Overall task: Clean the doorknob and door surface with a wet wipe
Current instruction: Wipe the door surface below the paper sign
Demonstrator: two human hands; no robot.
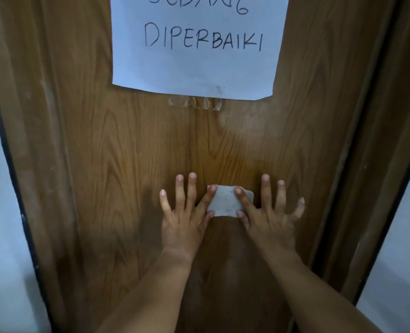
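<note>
Both hands lie flat and spread on the door (127, 140). The left hand (184, 212) pins the wet wipe (225, 203) at its 9 o'clock edge and the right hand (268, 217) at 3 o'clock, fingers straight, gripping nothing. Press evenly and sweep toward 12 o'clock, where what may be tape residue (194, 103) sits under the paper notice (194, 56); the doorknob is out of view.

Door (132, 145): wood-grain finish, smooth, slight sheen. Wipe (225, 201): soft matt white cloth-like sheet. Sign (196, 56): plain matt paper.
</note>
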